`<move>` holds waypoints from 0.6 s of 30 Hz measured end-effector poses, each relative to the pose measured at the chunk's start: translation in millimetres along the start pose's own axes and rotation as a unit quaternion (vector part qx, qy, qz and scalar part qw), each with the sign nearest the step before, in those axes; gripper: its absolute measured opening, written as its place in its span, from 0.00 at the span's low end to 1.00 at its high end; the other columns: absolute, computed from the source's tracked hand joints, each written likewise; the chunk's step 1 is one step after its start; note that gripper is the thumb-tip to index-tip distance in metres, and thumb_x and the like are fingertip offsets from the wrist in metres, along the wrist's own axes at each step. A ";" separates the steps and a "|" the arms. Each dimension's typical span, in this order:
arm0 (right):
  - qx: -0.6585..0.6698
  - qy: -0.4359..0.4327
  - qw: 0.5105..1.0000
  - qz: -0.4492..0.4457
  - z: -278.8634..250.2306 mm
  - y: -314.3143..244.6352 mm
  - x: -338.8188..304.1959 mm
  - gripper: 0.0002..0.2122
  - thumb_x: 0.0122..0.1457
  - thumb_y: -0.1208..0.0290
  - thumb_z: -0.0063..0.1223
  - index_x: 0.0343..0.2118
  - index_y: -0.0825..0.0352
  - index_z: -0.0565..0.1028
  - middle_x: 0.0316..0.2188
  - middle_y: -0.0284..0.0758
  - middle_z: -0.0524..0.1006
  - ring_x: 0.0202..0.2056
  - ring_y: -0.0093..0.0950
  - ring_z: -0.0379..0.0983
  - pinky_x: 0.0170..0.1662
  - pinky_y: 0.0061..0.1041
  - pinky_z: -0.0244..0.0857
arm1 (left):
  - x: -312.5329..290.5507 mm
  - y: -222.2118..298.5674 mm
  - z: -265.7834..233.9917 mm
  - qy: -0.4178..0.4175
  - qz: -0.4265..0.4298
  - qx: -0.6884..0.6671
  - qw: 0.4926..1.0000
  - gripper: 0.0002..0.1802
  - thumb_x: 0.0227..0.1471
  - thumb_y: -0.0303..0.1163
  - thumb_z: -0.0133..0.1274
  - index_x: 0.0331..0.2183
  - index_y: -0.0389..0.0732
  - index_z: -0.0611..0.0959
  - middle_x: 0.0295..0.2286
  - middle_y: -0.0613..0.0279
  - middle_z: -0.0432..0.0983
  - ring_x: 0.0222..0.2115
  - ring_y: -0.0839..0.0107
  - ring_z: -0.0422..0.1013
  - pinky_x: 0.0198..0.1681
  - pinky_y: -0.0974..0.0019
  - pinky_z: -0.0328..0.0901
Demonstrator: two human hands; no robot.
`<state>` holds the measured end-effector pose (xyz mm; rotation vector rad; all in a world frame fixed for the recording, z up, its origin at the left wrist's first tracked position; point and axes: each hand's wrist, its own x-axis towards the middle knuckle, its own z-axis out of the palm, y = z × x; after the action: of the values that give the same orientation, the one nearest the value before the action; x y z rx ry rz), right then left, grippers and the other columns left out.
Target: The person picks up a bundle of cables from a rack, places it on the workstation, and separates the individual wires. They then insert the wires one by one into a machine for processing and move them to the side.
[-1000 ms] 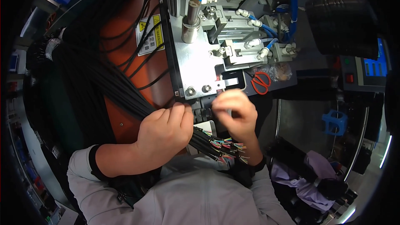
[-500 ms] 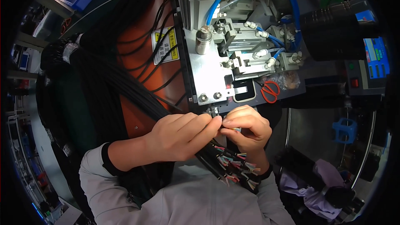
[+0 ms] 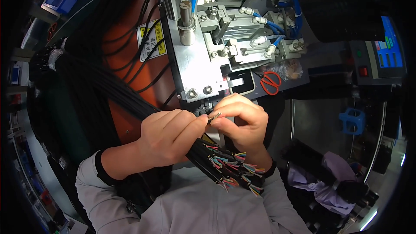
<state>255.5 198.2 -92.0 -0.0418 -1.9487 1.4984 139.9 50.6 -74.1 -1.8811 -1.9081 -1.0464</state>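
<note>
In front of the metal machine fixture (image 3: 195, 67), my two hands meet at the stripped end of a black cable (image 3: 215, 116). My left hand (image 3: 171, 133) is closed round the cable just behind its tip. The thumb and forefinger of my right hand (image 3: 243, 119) pinch at the thin wires there, and the fingertips partly hide them. Below the hands hangs a bundle of black cables (image 3: 206, 160), whose ends fan out in multicoloured wires (image 3: 234, 164). The bundle runs up and left behind my left hand.
Pneumatic cylinders (image 3: 242, 52) with blue hoses (image 3: 294, 0) sit on the fixture. Red-handled scissors (image 3: 271, 83) lie right of it, beside a clear plastic bag (image 3: 287, 69). A warning label (image 3: 151, 41) marks the orange-brown surface (image 3: 123, 56). A screen (image 3: 387, 45) stands far right.
The whole view has shifted, so the machine and hands sit further left and higher. Between my fingertips, the cable's wire end now shows more plainly. Both hands keep their pinch.
</note>
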 end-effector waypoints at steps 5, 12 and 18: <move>-0.150 0.007 0.988 -0.035 -2.8 -7.3 -0.6 0.09 0.43 0.80 0.65 0.27 0.72 0.76 0.25 0.35 0.76 0.28 0.27 0.71 0.33 0.24 0.64 | 3.7 4.4 -2.4 -0.053 -0.021 0.015 0.998 0.12 0.38 0.27 0.59 0.29 0.33 0.80 0.19 0.63 0.70 0.16 0.71 0.68 0.16 0.70 0.59; -0.072 -0.081 0.983 0.148 -20.8 -10.5 3.3 0.06 0.47 0.79 0.64 0.26 0.70 0.75 0.22 0.31 0.74 0.25 0.21 0.70 0.29 0.19 0.62 | 2.1 2.7 -1.1 -0.097 -0.014 0.029 0.995 0.17 0.36 0.31 0.56 0.33 0.32 0.81 0.22 0.63 0.71 0.18 0.72 0.67 0.18 0.70 0.58; 0.080 -0.014 0.964 0.253 -17.3 1.2 -9.4 0.06 0.47 0.80 0.63 0.24 0.70 0.75 0.23 0.32 0.75 0.26 0.18 0.69 0.30 0.17 0.61 | -0.8 4.4 3.9 -0.058 0.017 0.051 0.997 0.19 0.36 0.31 0.56 0.35 0.33 0.82 0.24 0.63 0.71 0.18 0.73 0.67 0.17 0.71 0.58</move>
<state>271.3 209.3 -95.5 -0.4819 -1.9185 1.9863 145.3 52.1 -76.0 -1.9468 -1.9452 -0.8300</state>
